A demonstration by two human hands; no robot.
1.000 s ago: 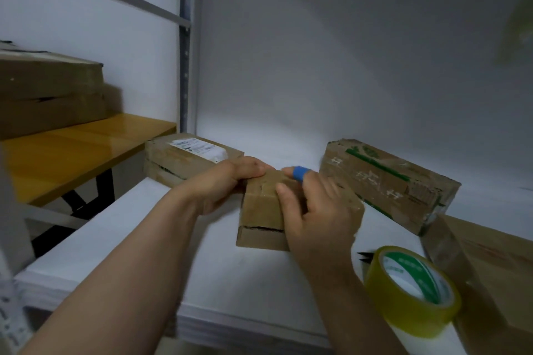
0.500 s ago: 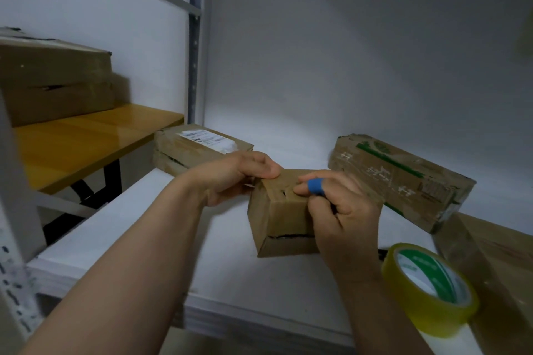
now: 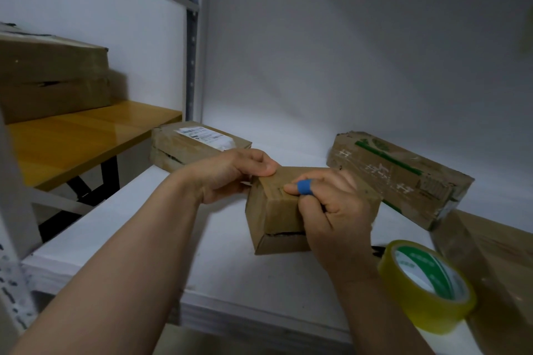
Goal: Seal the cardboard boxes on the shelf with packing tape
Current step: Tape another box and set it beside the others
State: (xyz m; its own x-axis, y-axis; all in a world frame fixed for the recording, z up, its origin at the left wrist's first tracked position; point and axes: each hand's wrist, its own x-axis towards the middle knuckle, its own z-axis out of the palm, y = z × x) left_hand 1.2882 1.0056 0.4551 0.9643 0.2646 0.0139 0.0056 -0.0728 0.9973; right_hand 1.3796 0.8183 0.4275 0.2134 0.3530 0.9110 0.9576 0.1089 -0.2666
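Cardboard box [image 3: 277,210] sits on the shelf [image 3: 144,239]: your left hand [image 3: 230,173] grips its far corner, your right hand [image 3: 331,210] curls round its near end. Squeeze unevenly and the gaping lower seam [image 3: 285,233] may spread.

The small box [image 3: 277,210] sits turned, one corner nearer the camera; the right hand [image 3: 331,210] is lower on its near face, thumb on top

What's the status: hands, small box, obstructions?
Left hand grips small box at far corner. Right hand holds its near end, thumb on top. Tape roll idle on shelf. Nothing blocking.
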